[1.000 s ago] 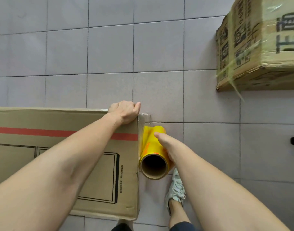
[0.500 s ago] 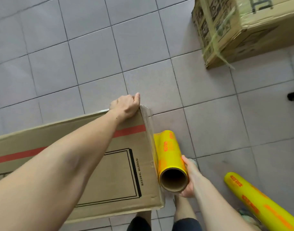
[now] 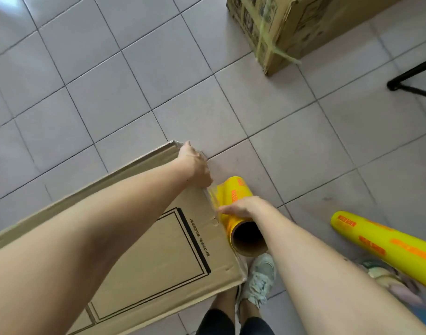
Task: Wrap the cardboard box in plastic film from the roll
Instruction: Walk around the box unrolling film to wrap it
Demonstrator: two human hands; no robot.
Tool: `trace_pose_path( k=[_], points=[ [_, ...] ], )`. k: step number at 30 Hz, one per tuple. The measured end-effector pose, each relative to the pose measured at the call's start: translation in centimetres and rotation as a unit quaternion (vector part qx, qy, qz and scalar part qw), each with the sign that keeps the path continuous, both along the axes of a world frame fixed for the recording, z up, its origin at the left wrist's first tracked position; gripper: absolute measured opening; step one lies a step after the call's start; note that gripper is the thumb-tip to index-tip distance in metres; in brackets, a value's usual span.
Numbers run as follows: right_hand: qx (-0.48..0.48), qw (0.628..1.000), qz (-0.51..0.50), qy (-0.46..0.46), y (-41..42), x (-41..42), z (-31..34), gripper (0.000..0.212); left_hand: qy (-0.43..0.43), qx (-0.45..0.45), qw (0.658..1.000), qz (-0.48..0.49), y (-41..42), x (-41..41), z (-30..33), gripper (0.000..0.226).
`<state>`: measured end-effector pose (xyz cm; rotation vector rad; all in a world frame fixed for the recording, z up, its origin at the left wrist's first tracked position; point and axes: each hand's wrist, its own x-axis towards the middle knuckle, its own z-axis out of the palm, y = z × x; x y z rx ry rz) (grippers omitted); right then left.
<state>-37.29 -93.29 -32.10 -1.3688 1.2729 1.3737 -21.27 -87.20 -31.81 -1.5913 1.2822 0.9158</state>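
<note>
fingers of my left hand (image 3: 195,165) curl down over the far corner of the cardboard box (image 3: 144,257), pressing a bit of clear plastic film (image 3: 213,201) against its end edge; how tightly they close i cannot tell, since i only see the back of the hand. my right hand (image 3: 243,206) lies across the top of the yellow roll (image 3: 238,213), fingers stretched out fairly straight toward the box, thumb hidden on the far side. the roll sits right beside the box's end, its open cardboard core facing me, and a short, crinkled stretch of film runs from it to the box edge under my left hand. the box is long and flat, tilted diagonally across the grey tiled floor (image 3: 110,93), printed black frame facing up. my white sneaker (image 3: 258,281) stands just below the roll. a second yellow roll (image 3: 386,245) lies well apart to my right. another cardboard box (image 3: 291,27), bound with bunched film, sits far ahead, with a black stand leg (image 3: 410,81) near it.
</note>
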Motion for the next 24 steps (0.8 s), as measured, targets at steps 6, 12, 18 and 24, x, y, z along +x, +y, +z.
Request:
trace_pose_path(
  k=[6,12,18,24],
  points=[
    [0.035,0.922,-0.386,-0.004,-0.6,-9.3,2.9,0.065,-0.012,0.037,0.999,-0.016,-0.6,0.3,-0.2,0.053],
    [0.072,0.851,-0.504,0.128,1.2,-15.3,3.3,0.076,-0.031,0.04,0.999,-0.014,-0.9,-0.3,0.8,0.049],
    [-0.047,0.942,-0.331,-0.026,-0.4,-10.1,2.7,0.042,0.055,-0.005,0.998,-0.014,-0.1,-4.9,2.5,0.064],
    [0.039,0.985,-0.164,-0.029,1.0,-8.8,3.6,0.104,0.048,-0.123,0.986,-0.101,2.2,-8.3,4.1,0.063]
  ],
)
